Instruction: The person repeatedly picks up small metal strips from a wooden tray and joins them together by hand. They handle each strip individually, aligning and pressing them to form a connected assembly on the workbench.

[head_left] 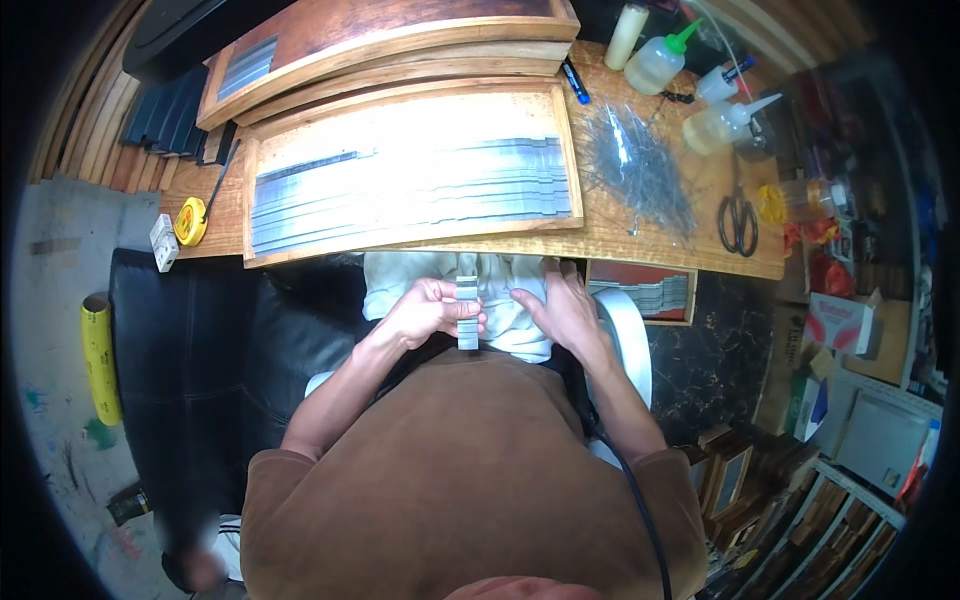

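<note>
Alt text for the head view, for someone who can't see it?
A person's left hand holds a narrow grey segmented piece; the right hand is open nearby, over white cloth. Ahead, a wooden tray of grey strips sits on a wooden table.

Person's bare left hand [437, 308] pinching, fingers curled; bare right hand [570, 312] relaxed, thumb [527, 302] splayed inward, fingers forward; bare forearms [345, 385] angled inward from both sides.

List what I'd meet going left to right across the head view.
Yellow cylindrical roll, round yellow tape measure, bare left hand holding a narrow grey metallic piece, bare right hand, black-handled scissors, pink-and-white box.
</note>
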### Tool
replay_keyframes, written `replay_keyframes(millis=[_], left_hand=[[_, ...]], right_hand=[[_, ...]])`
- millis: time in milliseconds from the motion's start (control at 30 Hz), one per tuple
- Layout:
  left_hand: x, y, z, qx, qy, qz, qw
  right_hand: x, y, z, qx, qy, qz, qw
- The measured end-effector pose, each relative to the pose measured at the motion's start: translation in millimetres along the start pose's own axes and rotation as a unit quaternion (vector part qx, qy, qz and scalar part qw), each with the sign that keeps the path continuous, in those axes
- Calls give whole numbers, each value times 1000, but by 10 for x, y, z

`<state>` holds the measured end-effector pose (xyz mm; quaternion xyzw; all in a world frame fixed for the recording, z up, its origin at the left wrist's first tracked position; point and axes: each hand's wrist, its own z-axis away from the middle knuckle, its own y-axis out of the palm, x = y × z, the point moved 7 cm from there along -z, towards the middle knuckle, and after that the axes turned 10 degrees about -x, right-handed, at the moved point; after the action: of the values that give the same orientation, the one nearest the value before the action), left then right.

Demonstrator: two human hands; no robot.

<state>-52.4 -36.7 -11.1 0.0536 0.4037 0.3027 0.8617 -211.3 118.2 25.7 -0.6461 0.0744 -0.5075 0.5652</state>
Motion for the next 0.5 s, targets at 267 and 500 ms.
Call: replay_keyframes(millis=[267, 500], left_hand=[[230, 1, -332, -19, -44, -36, 998], [109, 370, -455, -28, 87, -158, 983]], right_hand=[[-43, 139, -85, -17, -33, -234, 972], [-107, 538, 3, 70, -64, -365, 926]])
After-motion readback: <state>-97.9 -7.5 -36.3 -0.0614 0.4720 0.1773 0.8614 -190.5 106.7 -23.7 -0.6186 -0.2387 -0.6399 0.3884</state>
